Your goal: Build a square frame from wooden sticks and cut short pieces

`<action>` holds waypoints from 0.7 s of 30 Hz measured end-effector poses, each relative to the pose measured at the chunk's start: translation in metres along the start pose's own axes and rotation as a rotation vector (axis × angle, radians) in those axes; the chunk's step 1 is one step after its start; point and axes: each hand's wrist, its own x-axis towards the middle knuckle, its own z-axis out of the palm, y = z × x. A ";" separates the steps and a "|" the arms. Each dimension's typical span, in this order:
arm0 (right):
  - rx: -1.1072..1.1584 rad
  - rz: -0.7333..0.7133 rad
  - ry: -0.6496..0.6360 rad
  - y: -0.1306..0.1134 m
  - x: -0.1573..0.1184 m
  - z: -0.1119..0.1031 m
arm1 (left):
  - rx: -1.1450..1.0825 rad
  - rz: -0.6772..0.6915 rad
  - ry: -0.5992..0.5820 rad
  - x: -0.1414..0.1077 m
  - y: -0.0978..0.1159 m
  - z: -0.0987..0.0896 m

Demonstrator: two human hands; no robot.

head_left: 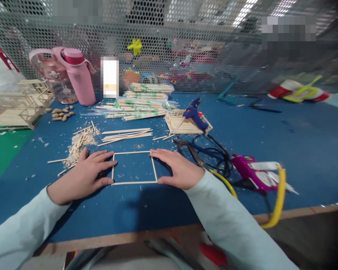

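Note:
Four thin wooden sticks form a rectangular frame [135, 183] lying flat on the blue table. At its left side, my left hand [87, 170] rests with fingers spread, the thumb at the near corner and fingertips at the far corner and upright side. My right hand [180, 168] touches the right side the same way, index finger at the far corner and thumb at the near one, fingers stretched out. Neither hand is closed around a stick. Beyond the frame lies a row of loose sticks [126, 135]. A pile of broken stick pieces [80, 144] sits past my left hand.
A blue glue gun [196, 116] rests on a stick-built panel [176, 125]. Pliers [195, 154], black cables and a purple glue gun [255, 174] lie right. Bagged sticks [146, 103], a pink bottle [80, 82] and stick models [14, 112] stand behind. Perforated metal mesh borders the back.

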 end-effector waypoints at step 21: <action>-0.006 0.016 0.010 -0.006 0.001 0.000 | 0.049 -0.038 0.046 -0.002 0.010 0.002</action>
